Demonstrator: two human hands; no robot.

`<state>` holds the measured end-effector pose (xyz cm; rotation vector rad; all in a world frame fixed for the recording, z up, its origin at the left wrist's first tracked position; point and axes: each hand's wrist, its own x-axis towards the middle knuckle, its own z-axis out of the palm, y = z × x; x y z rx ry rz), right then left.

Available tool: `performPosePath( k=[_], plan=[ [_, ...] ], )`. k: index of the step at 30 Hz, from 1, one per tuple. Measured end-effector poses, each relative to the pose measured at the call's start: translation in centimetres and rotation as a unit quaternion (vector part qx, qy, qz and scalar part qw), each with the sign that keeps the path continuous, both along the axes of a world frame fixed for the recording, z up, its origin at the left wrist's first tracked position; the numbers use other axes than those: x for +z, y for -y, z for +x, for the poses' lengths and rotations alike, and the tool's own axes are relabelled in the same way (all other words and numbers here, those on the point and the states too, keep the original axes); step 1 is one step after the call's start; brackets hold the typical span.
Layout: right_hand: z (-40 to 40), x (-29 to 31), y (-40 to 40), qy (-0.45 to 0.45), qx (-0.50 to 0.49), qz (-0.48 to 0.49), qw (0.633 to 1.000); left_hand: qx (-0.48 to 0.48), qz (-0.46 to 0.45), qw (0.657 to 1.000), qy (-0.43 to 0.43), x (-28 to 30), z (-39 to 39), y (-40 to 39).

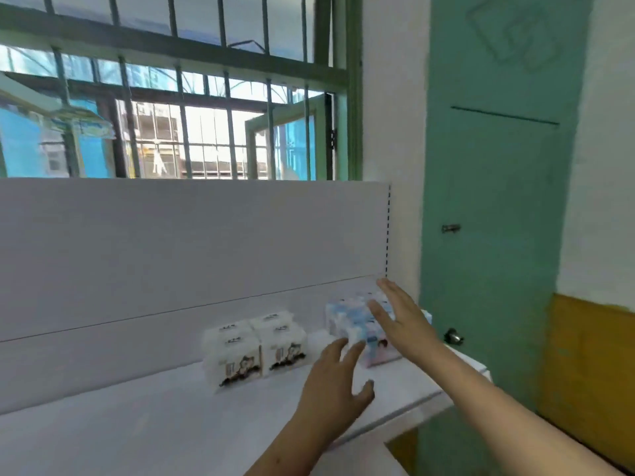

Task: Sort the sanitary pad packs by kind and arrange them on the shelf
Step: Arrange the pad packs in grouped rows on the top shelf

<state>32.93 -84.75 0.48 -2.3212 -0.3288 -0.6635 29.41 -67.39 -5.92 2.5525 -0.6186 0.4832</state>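
Note:
On the white shelf (137, 417) stand several white pad packs (254, 348) with a dark cartoon print, grouped side by side. To their right sits a stack of blue-and-pink pad packs (354, 321) near the shelf's right end. My right hand (402, 321) lies with straight fingers on the top right of the blue stack. My left hand (333, 379) reaches toward the stack's front left corner, fingers spread, fingertips at its edge. The frame is blurred, so contact of the left hand is unclear.
A white back panel (171, 242) rises behind the shelf. A barred window (171, 97) is above it. A green door (498, 201) with a knob (453, 336) stands just right of the shelf's end.

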Motion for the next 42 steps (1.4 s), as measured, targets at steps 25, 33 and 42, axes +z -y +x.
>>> performPosePath(
  k=[25, 33, 42],
  plan=[
    [-64.6, -10.1, 33.9, -0.222, -0.574, -0.049, 0.787, -0.438, 0.157, 0.872, -0.152, -13.7, -49.0, 36.2],
    [-80.3, -17.6, 44.5, -0.311, -0.583, 0.003, 0.751, -0.436, 0.253, 0.832, -0.232, -20.9, -62.4, 48.0],
    [-87.4, -33.8, 49.1, -0.433, -0.514, 0.111, 0.732, -0.378, 0.363, 0.799, -0.295, -35.4, -67.4, 51.3]
  ],
)
